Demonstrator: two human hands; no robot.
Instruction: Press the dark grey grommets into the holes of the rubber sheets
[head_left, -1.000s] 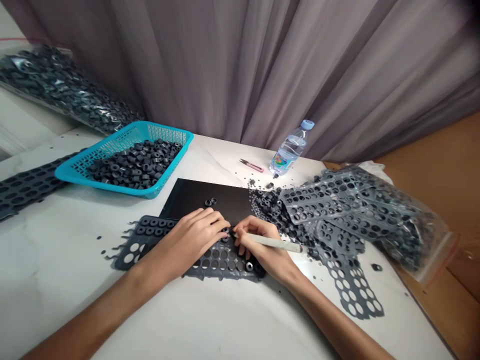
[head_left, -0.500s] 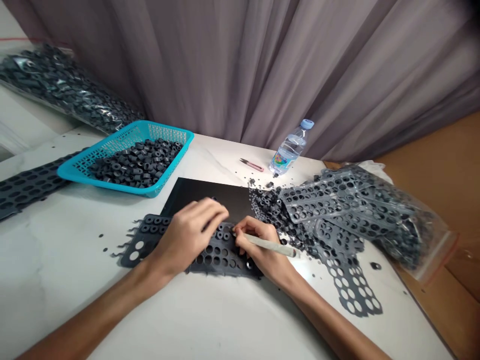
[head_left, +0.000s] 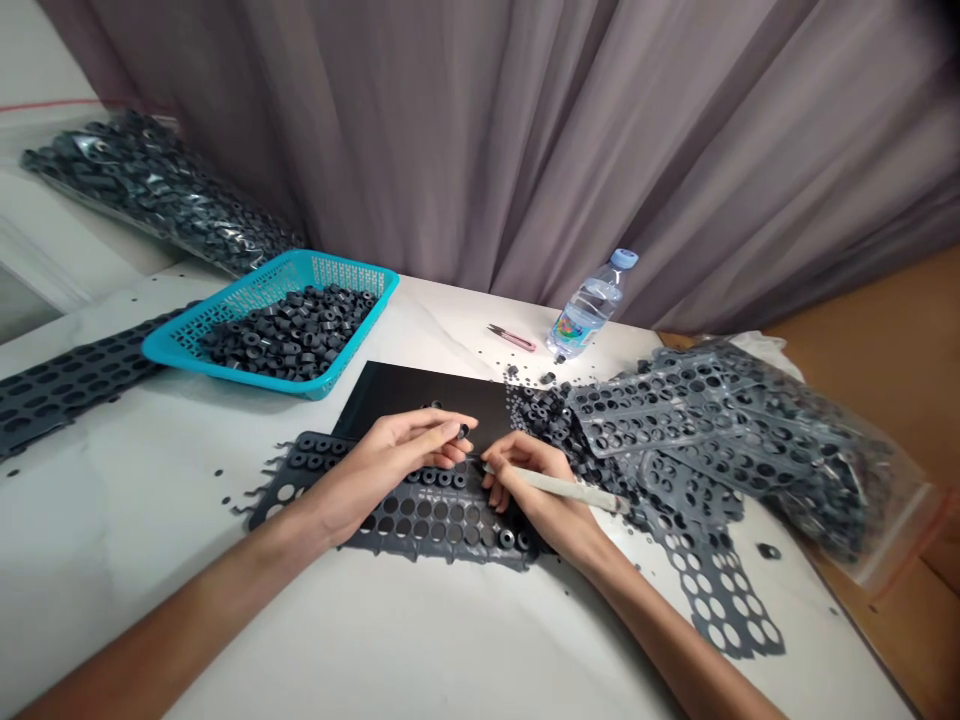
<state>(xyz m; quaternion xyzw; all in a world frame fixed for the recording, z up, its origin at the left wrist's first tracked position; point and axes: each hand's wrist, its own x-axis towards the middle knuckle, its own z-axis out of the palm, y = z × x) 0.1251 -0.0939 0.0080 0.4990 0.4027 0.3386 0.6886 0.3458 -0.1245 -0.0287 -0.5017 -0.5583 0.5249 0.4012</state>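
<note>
left hand (head_left: 409, 440) pinching black ring (head_left: 463, 432) | right hand (head_left: 536, 482) gripping whitish rod (head_left: 561, 487) | sheet (head_left: 433, 494) dark gray, holed, ragged-edged

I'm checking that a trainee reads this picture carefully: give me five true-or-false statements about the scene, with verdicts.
1. The right hand holds a pale pen-like tool. True.
2. The left hand is gripping the pink snips. False: the left hand holds a small dark ring at its fingertips.
3. The blue basket contains many dark ring pieces. True.
4. The water bottle is lying on its side. False: the water bottle stands upright on the table.
5. In the picture, the pink snips lie to the left of the water bottle. True.
</note>
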